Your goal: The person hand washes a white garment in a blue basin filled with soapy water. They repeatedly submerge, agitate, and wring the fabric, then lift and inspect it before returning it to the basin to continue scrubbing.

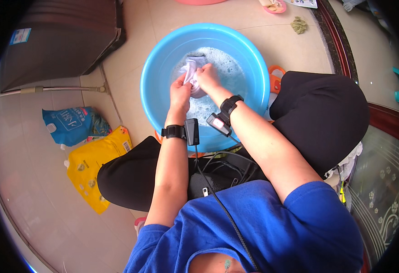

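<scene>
A large round blue plastic basin [259,102] stands on the floor in front of me, holding water with white suds [221,56]. Over it I hold a wet, pale lilac cloth [195,64], bunched between both hands; its lower part hangs at the foamy water. My left hand [180,92] pinches the cloth's left edge between thumb and fingers. Closed around its right side is my right hand [207,76], knuckles up. A black strap with a small device sits on each wrist. What kind of cloth it is, I cannot tell.
Blue [69,124] and yellow [93,163] plastic pouches lie left of my knee. A dark covered object [63,41] stands at the upper left. Orange handles [276,73] show beside the basin. A crumpled olive cloth [299,25] lies at the upper right, near a dark red door sill [387,119].
</scene>
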`<state>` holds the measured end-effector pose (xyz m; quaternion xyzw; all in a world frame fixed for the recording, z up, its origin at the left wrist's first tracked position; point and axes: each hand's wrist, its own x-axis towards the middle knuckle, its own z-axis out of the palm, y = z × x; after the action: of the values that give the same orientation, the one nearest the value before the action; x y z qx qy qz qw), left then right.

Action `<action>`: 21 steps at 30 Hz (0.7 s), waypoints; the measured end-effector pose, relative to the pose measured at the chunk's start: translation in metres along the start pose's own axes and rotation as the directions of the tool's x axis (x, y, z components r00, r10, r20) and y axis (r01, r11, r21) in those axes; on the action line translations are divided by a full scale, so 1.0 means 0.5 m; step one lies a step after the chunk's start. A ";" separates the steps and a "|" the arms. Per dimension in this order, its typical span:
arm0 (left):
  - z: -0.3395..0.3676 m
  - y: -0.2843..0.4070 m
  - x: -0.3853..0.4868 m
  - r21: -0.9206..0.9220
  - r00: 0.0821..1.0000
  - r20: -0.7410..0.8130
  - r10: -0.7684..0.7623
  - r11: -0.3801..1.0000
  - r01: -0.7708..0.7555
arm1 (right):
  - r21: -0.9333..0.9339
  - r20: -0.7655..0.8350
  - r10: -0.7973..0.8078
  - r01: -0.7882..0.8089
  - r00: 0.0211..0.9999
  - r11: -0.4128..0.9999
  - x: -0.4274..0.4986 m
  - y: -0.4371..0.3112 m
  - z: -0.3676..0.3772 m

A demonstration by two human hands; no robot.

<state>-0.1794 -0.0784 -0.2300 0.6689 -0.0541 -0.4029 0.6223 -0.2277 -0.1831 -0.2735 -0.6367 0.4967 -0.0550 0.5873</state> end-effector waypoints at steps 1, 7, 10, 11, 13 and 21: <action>0.007 0.004 -0.003 0.110 1.000 -0.017 -0.003 0.994 0.004 | 0.052 -0.019 0.063 -0.062 0.998 0.997 0.011 0.005 -0.007; 0.033 -0.013 -0.019 0.644 0.961 0.233 -0.147 0.764 -0.039 | 0.059 0.204 0.066 -0.080 0.977 0.995 0.041 0.067 -0.051; 0.014 -0.045 -0.017 0.481 0.879 0.289 -0.378 0.851 0.208 | -0.219 0.019 0.134 -0.127 0.991 0.968 0.022 0.107 -0.064; 0.005 -0.057 -0.013 0.475 0.895 0.232 -0.382 0.847 0.238 | -0.274 -0.091 0.194 -0.212 0.977 0.938 0.011 0.120 -0.069; -0.016 -0.084 -0.011 0.458 0.915 0.117 -0.385 0.839 0.294 | -0.433 -0.084 0.189 -0.206 0.978 0.877 -0.008 0.144 -0.073; -0.064 -0.134 -0.002 0.155 0.888 -0.352 -0.297 0.917 0.368 | -0.360 0.212 0.049 0.032 0.976 0.932 -0.004 0.182 -0.032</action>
<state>-0.1894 -0.0379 -0.2914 0.7887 0.1202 -0.3813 0.4670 -0.2909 -0.1760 -0.3404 -0.7337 0.4339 0.1098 0.5113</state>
